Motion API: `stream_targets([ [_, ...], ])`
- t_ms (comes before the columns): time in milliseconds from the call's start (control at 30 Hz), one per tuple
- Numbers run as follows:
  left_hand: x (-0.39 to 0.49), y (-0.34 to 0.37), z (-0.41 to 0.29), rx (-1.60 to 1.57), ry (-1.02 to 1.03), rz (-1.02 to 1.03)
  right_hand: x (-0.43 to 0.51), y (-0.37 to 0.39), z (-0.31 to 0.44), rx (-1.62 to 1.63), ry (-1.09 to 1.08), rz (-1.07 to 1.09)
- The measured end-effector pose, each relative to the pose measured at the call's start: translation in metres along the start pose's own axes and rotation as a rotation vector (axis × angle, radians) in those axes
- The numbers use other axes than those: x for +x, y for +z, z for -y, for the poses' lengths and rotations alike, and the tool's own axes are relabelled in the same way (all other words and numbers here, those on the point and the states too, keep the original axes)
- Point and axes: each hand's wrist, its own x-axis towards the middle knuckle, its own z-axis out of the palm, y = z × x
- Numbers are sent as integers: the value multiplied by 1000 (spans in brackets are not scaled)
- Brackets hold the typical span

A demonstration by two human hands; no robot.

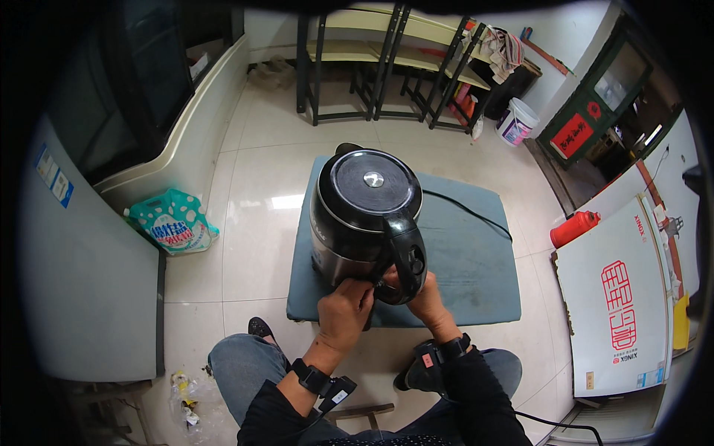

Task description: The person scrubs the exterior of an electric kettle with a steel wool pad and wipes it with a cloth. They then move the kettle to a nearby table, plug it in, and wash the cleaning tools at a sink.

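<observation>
An electric kettle [365,223] with a black lid and a metal lower body stands on a blue-grey padded surface [468,256] in front of me. Its black handle [413,262] points towards me. My left hand [346,312] has its fingers bent together at the lower end of the handle, close to the metal wall. From the other side my right hand [427,298] reaches behind the handle, which covers most of its fingers. Whatever the fingertips pinch there is too small and hidden to make out. A black cord [468,211] runs over the padded surface to its right edge.
To the left, a teal detergent bag [175,223] sits on the tiled floor beside a grey cabinet [100,251]. Chairs [385,56] line the far wall, with a white bucket [517,121] nearby. A red flask [574,228] and a white freezer [613,301] are at right.
</observation>
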Motion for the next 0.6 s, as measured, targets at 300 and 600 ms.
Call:
stream_targets([
  [300, 3, -2, 0, 189, 171, 28, -20, 28, -19, -182, -72, -197],
  [600, 0, -10, 6, 122, 30, 75, -40, 16, -33, -231, 119, -308],
])
